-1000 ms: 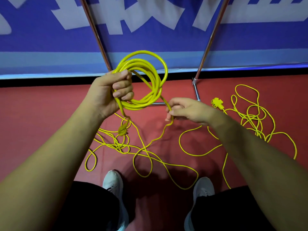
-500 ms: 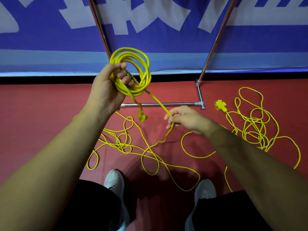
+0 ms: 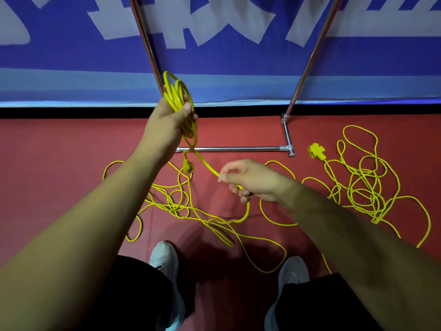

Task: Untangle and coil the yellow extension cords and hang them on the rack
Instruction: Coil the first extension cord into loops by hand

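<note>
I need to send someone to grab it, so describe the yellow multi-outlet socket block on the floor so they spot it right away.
Find the chrome rack base on the red floor; just past its right corner lies the socket block. It heads the right-hand tangle of cord, and it is a chunky cross shape, unlike the small plug dangling below the left hand.

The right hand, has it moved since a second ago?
Yes. The right hand has dropped away from the rack's floor bar, toward the person, drawing out cord.

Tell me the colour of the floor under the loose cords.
Red floor, clearest in the head view.
</note>
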`<state>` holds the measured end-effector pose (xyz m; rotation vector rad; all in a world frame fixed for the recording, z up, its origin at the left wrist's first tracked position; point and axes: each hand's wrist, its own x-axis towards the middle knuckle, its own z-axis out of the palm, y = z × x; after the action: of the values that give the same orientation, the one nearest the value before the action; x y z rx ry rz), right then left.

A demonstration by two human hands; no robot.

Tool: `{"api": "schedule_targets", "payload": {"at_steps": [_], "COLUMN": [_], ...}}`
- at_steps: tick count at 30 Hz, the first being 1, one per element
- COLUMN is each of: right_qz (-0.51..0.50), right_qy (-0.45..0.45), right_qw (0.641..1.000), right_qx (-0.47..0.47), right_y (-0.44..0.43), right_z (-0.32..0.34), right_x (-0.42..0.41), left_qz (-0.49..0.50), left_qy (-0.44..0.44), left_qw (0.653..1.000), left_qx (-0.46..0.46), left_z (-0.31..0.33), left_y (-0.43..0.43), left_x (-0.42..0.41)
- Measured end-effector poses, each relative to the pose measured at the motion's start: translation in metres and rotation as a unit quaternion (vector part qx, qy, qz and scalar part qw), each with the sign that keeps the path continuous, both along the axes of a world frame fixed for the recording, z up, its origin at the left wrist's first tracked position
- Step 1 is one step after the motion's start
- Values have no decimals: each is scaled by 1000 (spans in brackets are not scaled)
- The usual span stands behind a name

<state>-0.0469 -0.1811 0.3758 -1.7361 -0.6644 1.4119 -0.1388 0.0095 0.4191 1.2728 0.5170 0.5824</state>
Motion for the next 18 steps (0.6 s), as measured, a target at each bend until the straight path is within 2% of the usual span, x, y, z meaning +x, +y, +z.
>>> {"api": "schedule_targets", "payload": {"at_steps": [2, 4, 6, 12, 15, 18], "right_qz": [53, 83, 82, 5, -29, -65], "right_qy": [-19, 3, 26, 2, -44, -85], "right_qw": [998, 995, 992, 985, 980, 975], "right_qx": [26, 53, 87, 173, 192, 194], "right_y": [1, 1, 1, -4, -5, -4], "right_z": [14, 27, 37, 52, 55, 55], "right_x": [-2, 0, 5, 33, 44, 49], "left_qz": [5, -4, -24, -193, -255, -315], "left_qy": [65, 132, 177, 240, 283, 252], "left_qw": [994, 971, 947, 907, 897, 903], "left_qx": [89, 198, 266, 288, 226, 147], "left_z": [-6, -11, -14, -24, -18, -10], "left_y": [0, -3, -7, -11, -29, -41], "left_x": [-1, -1, -2, -8, -9, -6]}}
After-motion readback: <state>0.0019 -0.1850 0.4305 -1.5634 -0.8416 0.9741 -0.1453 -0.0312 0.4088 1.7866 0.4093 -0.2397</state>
